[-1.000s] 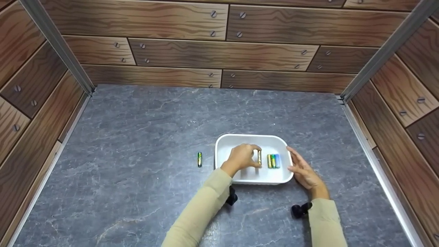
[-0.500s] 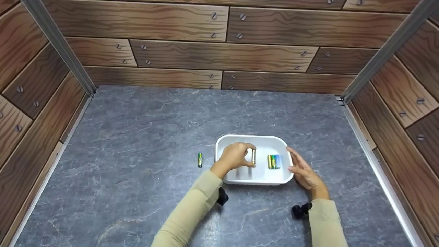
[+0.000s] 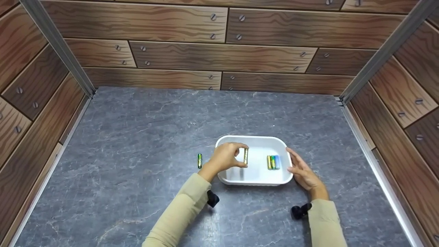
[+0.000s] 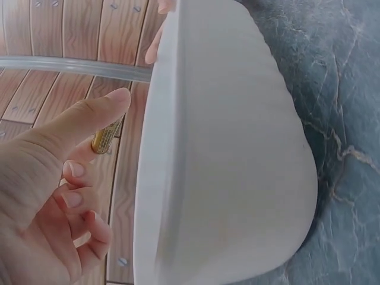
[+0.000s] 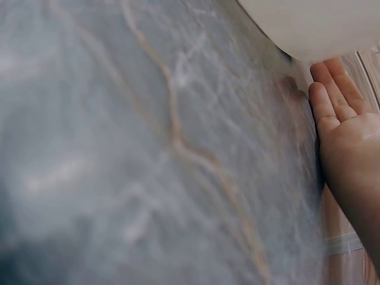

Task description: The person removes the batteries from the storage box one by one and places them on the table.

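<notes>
the left hand [image 3: 224, 156] is pinching a battery [image 3: 246, 156] by its two ends between thumb and forefinger, and that battery is hovering above the white tray [image 3: 258, 176]. for good handling, both tips should be pressing evenly, as a slim cylinder could be slipping out, and the wrist should be staying high enough to clear the tray's wall beneath it. across from it, the right hand [image 3: 306, 173] is touching the tray's opposite side with nearly straight fingers, seemingly steadying it. between the hands, nearer the right, three batteries [image 3: 273, 162] are lying side by side inside. left of the left wrist, a loose battery [image 3: 199, 161] is lying on the table [image 3: 137, 154], where a low forearm could be nudging it.
</notes>
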`<act>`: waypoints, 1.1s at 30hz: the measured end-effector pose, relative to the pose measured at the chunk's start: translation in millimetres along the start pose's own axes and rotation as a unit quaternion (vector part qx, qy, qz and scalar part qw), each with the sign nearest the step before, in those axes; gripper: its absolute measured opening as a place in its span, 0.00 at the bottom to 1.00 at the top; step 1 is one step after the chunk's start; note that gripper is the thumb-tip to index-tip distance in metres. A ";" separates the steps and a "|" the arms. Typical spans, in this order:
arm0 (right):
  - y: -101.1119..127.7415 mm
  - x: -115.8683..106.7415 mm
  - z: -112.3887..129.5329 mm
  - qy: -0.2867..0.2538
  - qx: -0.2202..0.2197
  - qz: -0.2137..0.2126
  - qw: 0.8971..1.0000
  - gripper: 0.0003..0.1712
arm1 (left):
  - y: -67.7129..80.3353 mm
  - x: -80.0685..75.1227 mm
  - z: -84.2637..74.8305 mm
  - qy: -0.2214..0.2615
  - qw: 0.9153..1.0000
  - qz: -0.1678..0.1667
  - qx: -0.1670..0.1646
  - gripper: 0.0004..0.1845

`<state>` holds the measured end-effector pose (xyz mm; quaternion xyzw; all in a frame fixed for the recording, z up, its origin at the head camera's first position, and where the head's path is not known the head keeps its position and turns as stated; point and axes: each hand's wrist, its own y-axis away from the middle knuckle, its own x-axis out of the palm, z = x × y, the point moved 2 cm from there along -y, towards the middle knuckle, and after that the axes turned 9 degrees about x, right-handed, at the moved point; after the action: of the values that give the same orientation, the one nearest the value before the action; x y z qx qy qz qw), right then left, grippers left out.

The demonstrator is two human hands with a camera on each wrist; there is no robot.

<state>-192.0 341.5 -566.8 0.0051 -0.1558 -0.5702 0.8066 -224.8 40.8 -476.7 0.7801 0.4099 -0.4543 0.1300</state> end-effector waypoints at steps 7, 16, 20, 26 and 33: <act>0.0 0.1 0.1 0.005 0.004 0.005 1.000 0.45 | 10.0 -8.5 11.0 0.040 0.999 0.001 -0.024 0.31; -0.2 0.6 0.9 0.009 0.008 -0.002 1.000 0.44 | 25.1 -18.0 25.4 0.064 0.997 -0.017 -0.041 0.30; 0.2 1.0 0.5 0.008 0.007 -0.007 1.000 0.44 | 32.1 -22.7 30.1 0.082 0.995 -0.032 -0.049 0.30; 0.5 2.5 1.3 0.018 0.009 -0.012 1.000 0.45 | 44.1 -28.5 37.0 0.104 0.991 -0.050 -0.059 0.31; 0.0 1.5 1.3 0.025 0.009 -0.011 1.000 0.45 | 55.7 -32.7 47.1 0.113 0.990 -0.057 -0.068 0.31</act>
<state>-191.9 340.4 -565.1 0.0284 -0.1411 -0.5771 0.8039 -219.2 -38.4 -485.5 0.7908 0.4961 -0.3413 0.1097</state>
